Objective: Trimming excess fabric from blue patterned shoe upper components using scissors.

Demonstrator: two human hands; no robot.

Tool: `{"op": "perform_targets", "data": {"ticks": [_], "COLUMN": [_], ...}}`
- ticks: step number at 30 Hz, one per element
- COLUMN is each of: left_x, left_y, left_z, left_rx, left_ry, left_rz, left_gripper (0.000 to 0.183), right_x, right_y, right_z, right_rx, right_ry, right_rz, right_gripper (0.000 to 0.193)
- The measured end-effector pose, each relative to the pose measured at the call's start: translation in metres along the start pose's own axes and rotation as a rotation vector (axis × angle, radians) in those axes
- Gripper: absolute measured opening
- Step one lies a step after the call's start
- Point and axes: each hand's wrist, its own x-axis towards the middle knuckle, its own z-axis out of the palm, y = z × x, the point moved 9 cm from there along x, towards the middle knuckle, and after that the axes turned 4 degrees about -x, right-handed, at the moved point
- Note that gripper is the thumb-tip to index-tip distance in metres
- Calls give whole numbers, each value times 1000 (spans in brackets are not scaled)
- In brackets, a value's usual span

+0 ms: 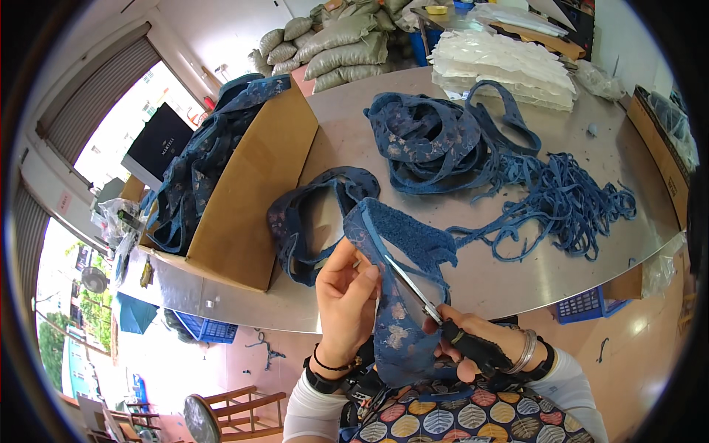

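Scissors [413, 289] in right hand [473, 347], blue lace [402, 244] in left hand [346, 299].

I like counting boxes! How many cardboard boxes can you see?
3. One big open box full of blue lace sits on the table's left. One box stands at the table's right edge. A third peeks from under the table. More may be hidden.

Scissors [425, 304] handles hidden in right hand [473, 347]

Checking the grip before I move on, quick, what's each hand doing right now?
Left hand: closed, pinching the blue lace fabric.
Right hand: closed on black-handled scissors, whose blades are at the lace.
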Motion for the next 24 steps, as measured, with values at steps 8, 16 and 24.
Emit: {"op": "perform_targets", "data": {"ticks": [8,16,24], "left_x": [-1,-6,-3], "left_y": [11,2,-4], "left_z": [1,-7,-7], "left_rx": [91,35,110], "left_ry": [-112,108,-145], "left_rz": [57,-10,-157], "left_gripper": [27,25,39], "right_x": [1,4,5], "right_y": [-5,-4,-8], "right_z": [6,5,4], "right_rx": [-32,-62,-70], "right_ry": [-50,-26,25], "right_rz": [-52,-102,-125], "right_gripper": [81,84,98]}}
